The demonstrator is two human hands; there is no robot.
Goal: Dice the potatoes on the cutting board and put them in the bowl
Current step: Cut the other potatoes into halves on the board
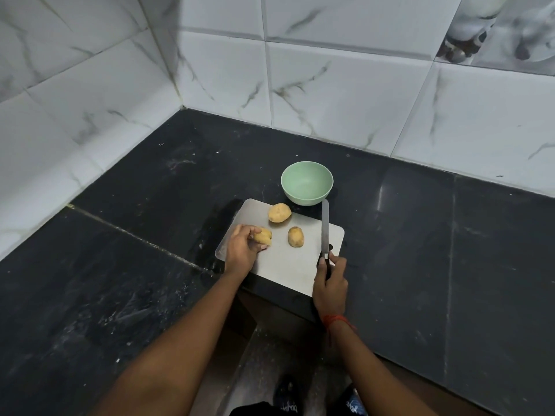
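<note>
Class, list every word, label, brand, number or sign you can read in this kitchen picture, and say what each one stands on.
No text here can be read.
White lettering on the dark item at the bottom edge: too blurred to read.
White marks on the blue item beside it: too blurred to read.
Bowl, board, knife, potatoes, tiles: no writing shows.
</note>
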